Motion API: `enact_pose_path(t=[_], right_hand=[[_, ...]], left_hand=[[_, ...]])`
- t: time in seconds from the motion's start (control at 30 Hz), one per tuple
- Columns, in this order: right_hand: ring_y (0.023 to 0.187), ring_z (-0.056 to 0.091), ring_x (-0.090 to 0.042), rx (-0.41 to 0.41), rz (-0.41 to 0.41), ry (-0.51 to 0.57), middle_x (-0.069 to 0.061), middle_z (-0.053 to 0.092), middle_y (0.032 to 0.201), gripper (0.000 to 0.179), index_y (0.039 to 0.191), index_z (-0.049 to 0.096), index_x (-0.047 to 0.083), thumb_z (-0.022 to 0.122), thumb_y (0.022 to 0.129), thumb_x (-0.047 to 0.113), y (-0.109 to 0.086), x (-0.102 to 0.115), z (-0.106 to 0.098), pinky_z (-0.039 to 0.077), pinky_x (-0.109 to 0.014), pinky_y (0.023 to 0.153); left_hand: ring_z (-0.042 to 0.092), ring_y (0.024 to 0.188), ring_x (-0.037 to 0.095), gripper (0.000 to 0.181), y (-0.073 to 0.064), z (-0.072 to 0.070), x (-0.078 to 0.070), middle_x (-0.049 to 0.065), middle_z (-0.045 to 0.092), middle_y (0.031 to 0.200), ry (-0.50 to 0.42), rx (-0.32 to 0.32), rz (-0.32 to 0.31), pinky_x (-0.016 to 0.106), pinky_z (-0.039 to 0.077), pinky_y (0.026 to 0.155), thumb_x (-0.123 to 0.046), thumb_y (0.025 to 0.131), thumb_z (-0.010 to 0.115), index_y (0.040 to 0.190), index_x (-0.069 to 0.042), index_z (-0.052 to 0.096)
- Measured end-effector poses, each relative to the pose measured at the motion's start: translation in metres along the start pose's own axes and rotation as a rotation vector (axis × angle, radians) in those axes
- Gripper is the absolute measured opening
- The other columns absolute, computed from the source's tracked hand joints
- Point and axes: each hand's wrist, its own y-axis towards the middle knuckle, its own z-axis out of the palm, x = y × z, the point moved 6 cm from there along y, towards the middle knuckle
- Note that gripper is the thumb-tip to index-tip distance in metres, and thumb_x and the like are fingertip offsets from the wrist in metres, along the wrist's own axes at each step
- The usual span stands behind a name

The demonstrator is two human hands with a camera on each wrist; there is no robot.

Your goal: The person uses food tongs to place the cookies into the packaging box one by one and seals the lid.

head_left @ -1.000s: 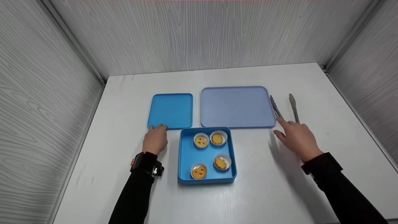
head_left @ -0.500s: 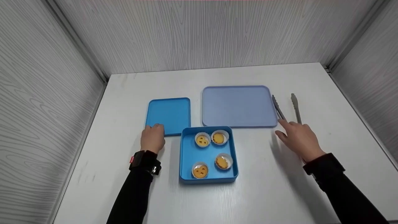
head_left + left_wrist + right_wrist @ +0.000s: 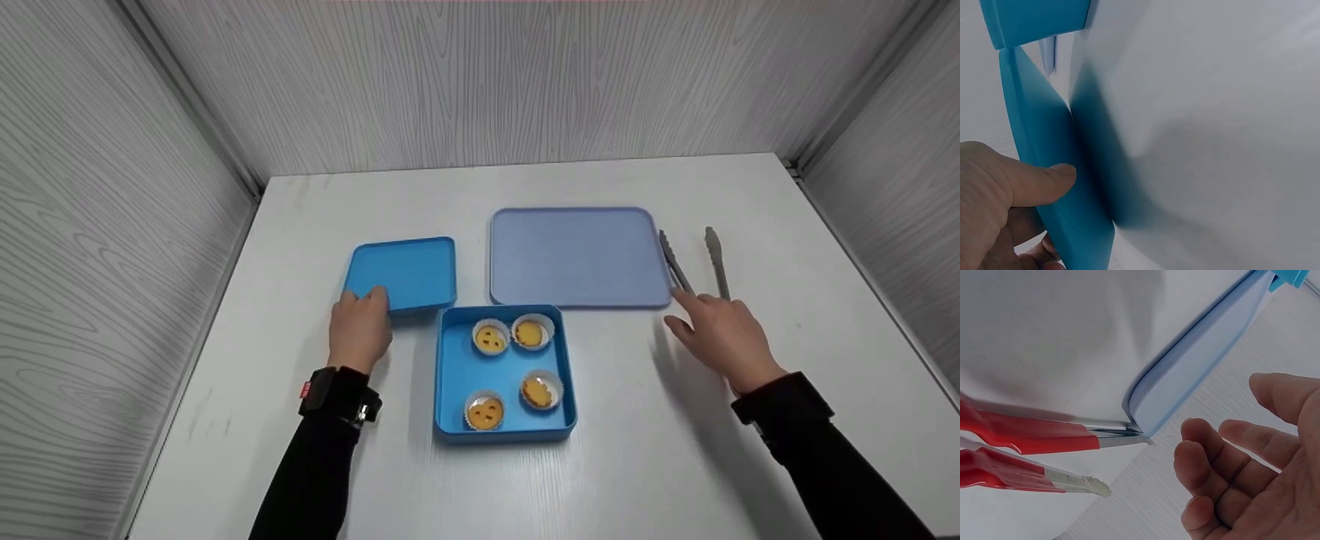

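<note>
My left hand (image 3: 360, 330) pinches the near edge of a square, shallow blue lid (image 3: 405, 266). In the left wrist view the thumb lies on one face of the lid (image 3: 1044, 124) and the other fingers are behind it; its near edge is tilted up off the table. My right hand (image 3: 724, 337) hovers over a pair of tongs (image 3: 716, 259), fingers loosely bent and holding nothing. The right wrist view shows the tongs' red handles (image 3: 1033, 433) apart from the fingers. Between the hands stands a blue box (image 3: 465, 371), its paper cups (image 3: 491, 337) holding small yellow cookies.
A lavender tray (image 3: 577, 259) lies behind the box, its right edge beside one tong arm. The lid's near right corner comes close to the box's back left corner. Grey wood-grain panels (image 3: 465, 82) enclose the white table (image 3: 225, 450) at the back and sides.
My left hand has taken hold of the blue lid, drawn it toward me and slightly left, then raised its near edge. The right hand and tongs have stayed in place.
</note>
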Motion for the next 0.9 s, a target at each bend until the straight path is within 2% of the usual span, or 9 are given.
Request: enact_pose_path(t=[0.17, 0.3, 0.4, 0.5, 0.6, 0.67, 0.8, 0.9], right_hand=[[0.079, 0.068, -0.046, -0.03, -0.01, 0.006, -0.028, 0.071, 0.094, 0.041, 0.13, 0.064, -0.005, 0.072, 0.094, 0.013, 0.001, 0.001, -0.002, 0.052, -0.062, 0.071], [0.075, 0.068, -0.044, -0.089, -0.037, 0.006, -0.025, 0.071, 0.09, 0.041, 0.129, 0.065, -0.005, 0.074, 0.092, 0.011, 0.001, 0.004, -0.004, 0.053, -0.06, 0.068], [0.075, 0.069, -0.043, -0.116, -0.053, 0.003, -0.024, 0.072, 0.091, 0.042, 0.129, 0.065, -0.005, 0.075, 0.091, 0.01, 0.001, 0.005, -0.006, 0.054, -0.059, 0.068], [0.076, 0.069, -0.041, -0.114, -0.053, 0.004, -0.022, 0.072, 0.091, 0.043, 0.13, 0.065, -0.004, 0.075, 0.091, 0.01, 0.001, 0.006, -0.006, 0.053, -0.06, 0.07], [0.074, 0.068, -0.039, -0.095, -0.038, 0.005, -0.02, 0.071, 0.088, 0.043, 0.132, 0.064, -0.004, 0.074, 0.092, 0.01, 0.001, 0.006, -0.006, 0.052, -0.06, 0.071], [0.073, 0.067, -0.038, -0.084, -0.026, 0.008, -0.019, 0.07, 0.086, 0.043, 0.133, 0.064, -0.003, 0.074, 0.093, 0.01, 0.0, 0.005, -0.006, 0.051, -0.061, 0.071], [0.069, 0.065, -0.034, -0.081, -0.019, 0.01, -0.018, 0.069, 0.085, 0.044, 0.133, 0.065, -0.002, 0.074, 0.093, 0.011, 0.001, 0.006, -0.007, 0.05, -0.06, 0.07], [0.069, 0.065, -0.035, -0.097, -0.031, 0.006, -0.019, 0.071, 0.088, 0.044, 0.133, 0.065, -0.002, 0.075, 0.092, 0.01, 0.002, 0.008, -0.008, 0.051, -0.059, 0.069]], left_hand=[[0.051, 0.082, 0.038, 0.016, 0.002, -0.018, -0.007, 0.022, 0.063, 0.078, 0.018, -0.063, 0.018, 0.047, 0.042, 0.073, 0.009, 0.087, 0.068, 0.099, 0.002, 0.06], [0.052, 0.084, 0.039, 0.02, 0.005, -0.036, -0.015, 0.024, 0.065, 0.079, 0.034, -0.153, 0.043, 0.048, 0.039, 0.076, 0.01, 0.085, 0.069, 0.101, 0.002, 0.061], [0.055, 0.086, 0.04, 0.02, 0.006, -0.048, -0.02, 0.024, 0.067, 0.081, 0.028, -0.204, 0.044, 0.05, 0.04, 0.082, 0.01, 0.086, 0.068, 0.103, 0.001, 0.061], [0.056, 0.089, 0.04, 0.02, 0.007, -0.06, -0.024, 0.025, 0.068, 0.086, -0.005, -0.229, 0.026, 0.054, 0.039, 0.091, 0.008, 0.089, 0.068, 0.105, 0.001, 0.06], [0.057, 0.096, 0.04, 0.02, 0.007, -0.07, -0.027, 0.025, 0.068, 0.092, -0.077, -0.231, -0.001, 0.056, 0.037, 0.101, 0.005, 0.093, 0.068, 0.109, 0.001, 0.059], [0.059, 0.1, 0.04, 0.02, 0.006, -0.077, -0.029, 0.026, 0.068, 0.097, -0.148, -0.235, -0.018, 0.055, 0.04, 0.104, 0.004, 0.094, 0.066, 0.113, 0.002, 0.057], [0.066, 0.106, 0.045, 0.022, 0.003, -0.089, -0.033, 0.032, 0.067, 0.11, -0.295, -0.244, -0.038, 0.057, 0.054, 0.096, 0.001, 0.099, 0.059, 0.12, 0.004, 0.053], [0.066, 0.112, 0.048, 0.022, 0.0, -0.097, -0.036, 0.035, 0.065, 0.122, -0.423, -0.251, -0.051, 0.062, 0.055, 0.094, -0.002, 0.103, 0.054, 0.124, 0.004, 0.049]])
